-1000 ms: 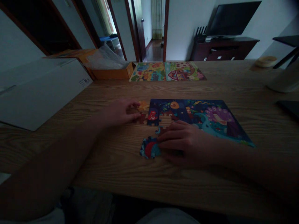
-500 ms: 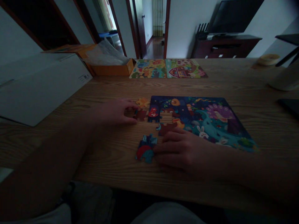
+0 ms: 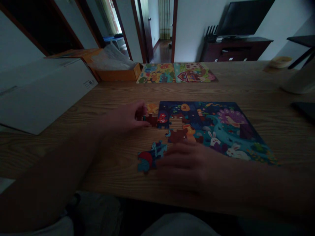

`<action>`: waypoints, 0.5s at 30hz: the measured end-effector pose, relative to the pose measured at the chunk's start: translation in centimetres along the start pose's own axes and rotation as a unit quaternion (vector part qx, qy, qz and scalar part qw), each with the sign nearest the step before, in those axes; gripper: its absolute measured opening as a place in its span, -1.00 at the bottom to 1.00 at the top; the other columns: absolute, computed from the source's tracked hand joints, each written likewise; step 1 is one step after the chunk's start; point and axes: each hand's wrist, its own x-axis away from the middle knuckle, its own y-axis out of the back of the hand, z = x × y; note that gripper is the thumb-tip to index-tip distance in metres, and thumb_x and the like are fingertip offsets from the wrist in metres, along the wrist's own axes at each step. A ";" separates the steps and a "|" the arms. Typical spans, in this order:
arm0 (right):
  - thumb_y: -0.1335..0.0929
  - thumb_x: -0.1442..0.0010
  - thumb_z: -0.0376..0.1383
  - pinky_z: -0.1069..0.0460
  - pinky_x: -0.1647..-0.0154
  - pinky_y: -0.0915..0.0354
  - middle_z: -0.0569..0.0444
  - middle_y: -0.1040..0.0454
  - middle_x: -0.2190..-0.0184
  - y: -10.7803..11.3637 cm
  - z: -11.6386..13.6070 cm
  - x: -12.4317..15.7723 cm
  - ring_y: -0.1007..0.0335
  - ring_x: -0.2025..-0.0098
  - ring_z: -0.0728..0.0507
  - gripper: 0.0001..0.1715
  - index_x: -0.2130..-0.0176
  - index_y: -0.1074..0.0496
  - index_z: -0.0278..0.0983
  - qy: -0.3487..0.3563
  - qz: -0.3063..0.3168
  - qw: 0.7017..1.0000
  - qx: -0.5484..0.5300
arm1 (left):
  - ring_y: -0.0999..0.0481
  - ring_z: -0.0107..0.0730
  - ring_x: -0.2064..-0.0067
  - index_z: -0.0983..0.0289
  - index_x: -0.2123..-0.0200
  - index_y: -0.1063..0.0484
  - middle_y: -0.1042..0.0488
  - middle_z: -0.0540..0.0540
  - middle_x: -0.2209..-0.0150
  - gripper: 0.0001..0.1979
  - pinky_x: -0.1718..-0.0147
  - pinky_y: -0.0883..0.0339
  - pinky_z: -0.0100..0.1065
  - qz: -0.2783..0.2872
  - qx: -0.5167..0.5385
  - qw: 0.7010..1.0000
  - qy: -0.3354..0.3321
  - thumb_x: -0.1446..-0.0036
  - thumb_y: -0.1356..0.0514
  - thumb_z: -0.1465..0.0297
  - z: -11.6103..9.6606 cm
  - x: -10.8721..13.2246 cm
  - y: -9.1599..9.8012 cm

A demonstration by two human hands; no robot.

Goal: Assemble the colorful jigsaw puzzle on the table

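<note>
A dark forest-scene jigsaw puzzle (image 3: 225, 137) lies partly joined on the wooden table, with a gap showing bare wood near its left side. My left hand (image 3: 125, 118) has its thumb and fingers around the left end of a brown puzzle piece (image 3: 151, 120), beside the puzzle's left edge. Just behind that is an orange piece (image 3: 152, 108). My right hand (image 3: 187, 164), blurred by motion, lies low over the front left part of the puzzle with its fingers stretched out. Its fingertips are close to a blue and red puzzle piece (image 3: 146, 160); whether they touch is unclear.
Two bright picture boards (image 3: 156, 72) lie at the far edge of the table (image 3: 118, 95). An orange box (image 3: 118, 74) with clear plastic stands at the back left, beside a large white box panel (image 3: 49, 91). A pale container (image 3: 301, 78) and a dark flat object (image 3: 305, 113) are at right.
The blue and red piece has shifted left and turned. My left hand has moved slightly right, closing around the brown piece. My right hand has slid a little left.
</note>
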 end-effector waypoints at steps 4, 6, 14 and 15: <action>-0.38 -0.35 -0.25 -0.08 0.14 -0.45 -0.06 -0.59 0.08 1.8 -3.0 0.0 -0.56 0.15 -0.18 -0.64 -0.12 -0.46 -0.21 -0.186 -0.163 0.969 -0.023 | -0.53 -0.35 0.28 0.19 0.18 -0.25 -0.47 -0.04 0.32 -0.63 0.35 -0.39 -0.34 0.023 0.164 0.985 -0.052 -0.10 -0.33 0.18 -2.5 0.3 -2.0; -0.36 -0.37 -0.21 -0.01 0.30 -0.46 0.02 -0.61 0.22 1.9 -4.1 -0.1 -0.56 0.30 -0.13 -0.65 -0.12 -0.45 -0.21 -0.228 -0.151 0.958 -0.082 | -0.54 -0.35 0.31 0.18 0.18 -0.26 -0.47 -0.04 0.33 -0.62 0.37 -0.40 -0.33 0.033 0.215 0.974 -0.066 -0.08 -0.35 0.18 -3.9 0.6 -2.9; -0.34 -0.37 -0.27 0.07 0.36 -0.45 0.13 -0.65 0.29 1.2 -4.7 -0.3 -0.58 0.33 -0.07 -0.82 0.12 -0.56 -0.19 -0.239 -0.063 0.946 -0.209 | -0.47 -0.37 0.42 0.16 0.25 -0.40 -0.50 -0.05 0.40 -0.62 0.49 -0.29 -0.37 0.159 0.048 0.984 -0.071 0.04 -0.43 0.14 -4.9 1.8 -2.2; -0.35 -0.35 -0.28 0.07 0.37 -0.44 0.13 -0.65 0.30 1.2 -4.7 -0.2 -0.58 0.34 -0.07 -0.83 0.12 -0.57 -0.19 -0.245 -0.058 0.945 -0.211 | -0.47 -0.36 0.43 0.15 0.27 -0.43 -0.50 -0.06 0.41 -0.61 0.49 -0.28 -0.36 0.169 0.007 0.983 -0.072 0.09 -0.46 0.14 -4.8 2.1 -1.9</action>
